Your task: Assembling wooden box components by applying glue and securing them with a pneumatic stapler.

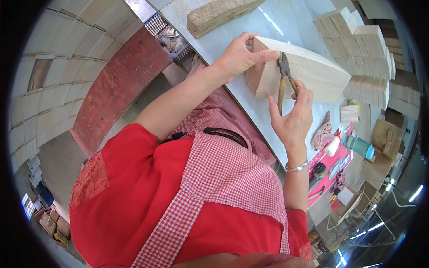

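Observation:
On the pale blue tabletop stands a light wooden block with a curved top edge. My left hand grips its near left end, thumb lying along the upper corner and fingers partly hidden behind it. In my right hand is a pair of pliers with worn yellow handles. The handles sit spread between thumb and curled fingers. The dark jaws point away from me and meet the block's edge close to my left thumb. Whether they pinch anything there is too small to tell.
A brown wrapped slab lies at the table's far left. Stacked pale wooden pieces stand at the right. Nearer are a crumpled cloth, a white bottle, a teal bottle and a pink surface with tools.

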`<state>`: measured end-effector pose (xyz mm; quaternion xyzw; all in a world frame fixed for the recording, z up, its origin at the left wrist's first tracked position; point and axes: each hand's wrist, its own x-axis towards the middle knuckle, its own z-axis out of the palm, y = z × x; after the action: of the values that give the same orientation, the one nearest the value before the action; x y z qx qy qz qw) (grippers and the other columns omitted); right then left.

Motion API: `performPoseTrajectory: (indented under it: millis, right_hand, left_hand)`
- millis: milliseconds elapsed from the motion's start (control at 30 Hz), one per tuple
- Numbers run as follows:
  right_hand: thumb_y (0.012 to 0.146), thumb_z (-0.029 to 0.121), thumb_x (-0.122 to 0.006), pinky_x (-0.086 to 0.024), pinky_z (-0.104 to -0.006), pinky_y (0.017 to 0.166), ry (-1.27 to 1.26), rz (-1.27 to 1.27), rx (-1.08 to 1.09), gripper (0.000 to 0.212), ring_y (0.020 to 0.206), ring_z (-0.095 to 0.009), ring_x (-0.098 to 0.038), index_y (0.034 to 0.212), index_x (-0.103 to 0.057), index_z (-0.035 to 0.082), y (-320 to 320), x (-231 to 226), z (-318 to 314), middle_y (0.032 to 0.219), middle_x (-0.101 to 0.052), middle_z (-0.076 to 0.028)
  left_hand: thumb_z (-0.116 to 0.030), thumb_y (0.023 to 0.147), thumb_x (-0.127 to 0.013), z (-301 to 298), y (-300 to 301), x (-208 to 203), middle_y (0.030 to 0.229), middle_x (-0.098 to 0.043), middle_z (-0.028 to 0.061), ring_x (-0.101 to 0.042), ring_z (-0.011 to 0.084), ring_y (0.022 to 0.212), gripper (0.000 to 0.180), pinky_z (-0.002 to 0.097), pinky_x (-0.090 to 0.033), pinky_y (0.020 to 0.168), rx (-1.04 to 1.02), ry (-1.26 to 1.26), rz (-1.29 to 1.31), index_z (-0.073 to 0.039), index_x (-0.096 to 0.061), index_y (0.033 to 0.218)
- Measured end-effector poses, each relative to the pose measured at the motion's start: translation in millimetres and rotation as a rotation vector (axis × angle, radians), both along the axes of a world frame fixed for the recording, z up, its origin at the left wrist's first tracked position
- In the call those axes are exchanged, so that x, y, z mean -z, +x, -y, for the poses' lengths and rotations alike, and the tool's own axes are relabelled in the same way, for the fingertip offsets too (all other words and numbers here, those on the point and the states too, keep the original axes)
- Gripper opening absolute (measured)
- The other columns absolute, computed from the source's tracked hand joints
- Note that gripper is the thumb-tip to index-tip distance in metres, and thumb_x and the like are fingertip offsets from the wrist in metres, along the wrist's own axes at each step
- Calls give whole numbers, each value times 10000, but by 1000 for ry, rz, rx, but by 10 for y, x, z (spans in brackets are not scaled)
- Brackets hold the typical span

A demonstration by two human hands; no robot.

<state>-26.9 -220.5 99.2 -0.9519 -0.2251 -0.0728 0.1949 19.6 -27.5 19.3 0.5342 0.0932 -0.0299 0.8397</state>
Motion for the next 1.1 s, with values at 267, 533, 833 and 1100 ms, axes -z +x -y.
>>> performPoseTrajectory:
  millis: [267,533,833,1100]
  right_hand:
    - [749,202,-806,-521,-411,658,2,29,25,661,850,-328,-615,1297,-482,23,-54,82,-70,1013,-536,-152]
    - [779,116,-780,-516,-356,626,-34,62,37,541,787,-284,-619,1241,-522,2,-62,123,-80,964,-549,-140]
    - [808,42,-729,-476,-267,630,599,-459,122,497,739,-165,-569,1238,-492,-34,-88,271,-51,873,-568,-103]
    - [812,64,-732,-514,-332,685,255,-113,140,532,784,-244,-619,1256,-462,-47,-172,261,-231,1005,-596,-159]
  left_hand:
    - [-351,762,-866,-13,-52,9,1207,-549,99,-566,177,1064,823,323,-453,950,16,-19,7,36,-449,1356]
    - [-360,759,-867,-12,-61,-49,1217,-549,105,-560,180,1093,848,320,-446,961,10,-1,3,46,-440,1369]
    - [-365,764,-863,14,-4,-39,1139,-594,92,-594,175,1039,785,318,-486,901,-37,37,11,56,-503,1320]
    - [-348,772,-857,84,-20,-26,1121,-595,87,-607,164,1007,768,310,-508,847,-49,37,-6,55,-507,1324]
